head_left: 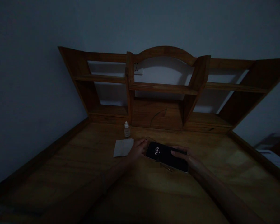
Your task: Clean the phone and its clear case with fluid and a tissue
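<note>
Phone [166,156]: lying flat on the desk [84,174], screen up and lit, long axis running from near-right to far-left. Both hands are holding it by its ends: left hand [138,150] curling fingers around the far-left end, right hand [185,157] gripping the near-right end, thumb over the edge. Neither is nearer; each is touching. A thin stick-like item [167,167], too dim to identify, is lying just under the phone's near edge. Cloth [123,147]: lying flat beside the left hand. Bottle [127,129]: standing upright behind the cloth. Shelf unit [163,88]: standing at the desk's back, well apart. Nothing is blocking the phone.
</note>
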Demonstrator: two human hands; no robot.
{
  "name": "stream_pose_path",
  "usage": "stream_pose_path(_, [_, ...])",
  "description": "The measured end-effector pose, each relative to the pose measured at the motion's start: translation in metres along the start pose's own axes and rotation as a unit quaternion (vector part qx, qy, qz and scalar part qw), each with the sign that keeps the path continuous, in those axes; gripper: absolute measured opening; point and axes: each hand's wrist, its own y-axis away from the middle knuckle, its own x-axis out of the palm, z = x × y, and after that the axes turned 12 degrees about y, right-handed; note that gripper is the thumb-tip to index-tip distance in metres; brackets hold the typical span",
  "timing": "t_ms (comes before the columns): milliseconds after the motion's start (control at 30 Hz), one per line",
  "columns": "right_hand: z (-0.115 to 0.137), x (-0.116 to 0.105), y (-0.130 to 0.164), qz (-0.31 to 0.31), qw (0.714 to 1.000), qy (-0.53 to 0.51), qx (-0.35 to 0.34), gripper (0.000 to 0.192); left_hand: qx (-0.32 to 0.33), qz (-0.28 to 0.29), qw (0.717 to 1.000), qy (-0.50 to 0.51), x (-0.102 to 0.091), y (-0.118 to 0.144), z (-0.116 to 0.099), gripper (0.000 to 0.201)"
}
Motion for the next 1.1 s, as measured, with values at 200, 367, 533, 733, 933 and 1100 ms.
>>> stream_pose_path(200, [0.002,0.0,-0.001,-0.036,0.999,-0.018,0.024,0.042,-0.084,0.011,0.992,0.093,0.004,0.007,-0.005,0.046])
stream_pose_path(367, [0.005,-0.002,-0.001,-0.061,0.997,-0.024,0.046,0.039,-0.091,0.011,0.99,0.107,0.003,0.006,-0.006,0.044])
stream_pose_path(533, [0.005,-0.006,-0.002,-0.07,0.995,-0.028,0.064,0.039,-0.096,0.031,0.988,0.117,0.002,0.005,-0.006,0.039])
stream_pose_path(733, [0.008,-0.01,-0.002,-0.077,0.995,-0.032,0.06,0.041,-0.11,0.035,0.982,0.149,0.002,0.003,-0.006,0.03])
stream_pose_path(933, [0.009,-0.02,-0.001,-0.109,0.993,0.007,0.04,0.033,-0.113,0.053,0.982,0.141,0.0,0.004,-0.005,0.039])
stream_pose_path(1100, [0.01,-0.022,0.0,-0.119,0.992,0.013,0.042,0.036,-0.122,0.07,0.98,0.14,-0.002,0.003,-0.007,0.046])
